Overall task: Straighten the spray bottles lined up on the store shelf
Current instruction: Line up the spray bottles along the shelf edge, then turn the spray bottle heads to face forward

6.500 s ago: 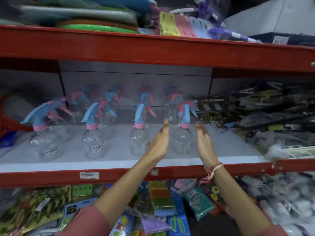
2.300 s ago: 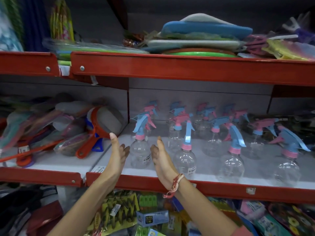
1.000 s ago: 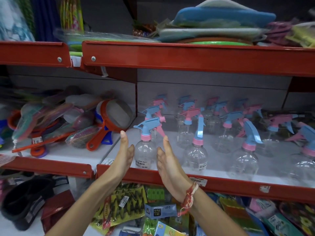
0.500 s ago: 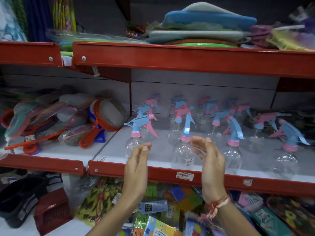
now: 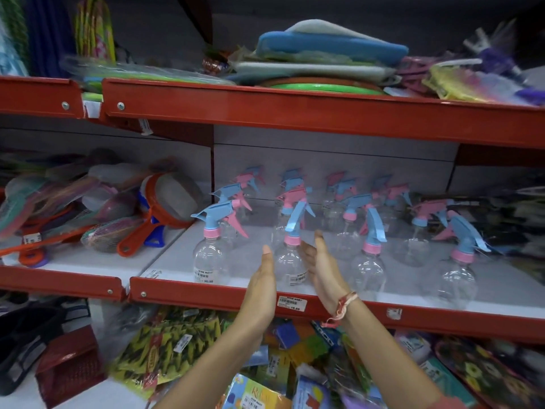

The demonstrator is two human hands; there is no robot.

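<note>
Several clear spray bottles with blue and pink trigger heads stand in rows on the white middle shelf (image 5: 177,255). My left hand (image 5: 261,286) and my right hand (image 5: 323,270) are flat and open, one on each side of the second front-row bottle (image 5: 289,265). The palms face each other close to its body; I cannot tell whether they touch it. The leftmost front bottle (image 5: 208,261) stands by the red shelf lip, its nozzle pointing left. Two more front bottles (image 5: 368,270) (image 5: 457,278) stand to the right.
A red shelf lip (image 5: 206,293) with a price tag (image 5: 292,303) runs along the front. Orange-rimmed strainers (image 5: 171,199) and packed goods fill the left bay. Sponges and boards lie on the shelf above (image 5: 330,47). Packets crowd the shelf below; a red basket (image 5: 69,364) sits at lower left.
My hands left the leftmost front bottle and moved right. They now flank the second front bottle, closer to it than half a second ago.
</note>
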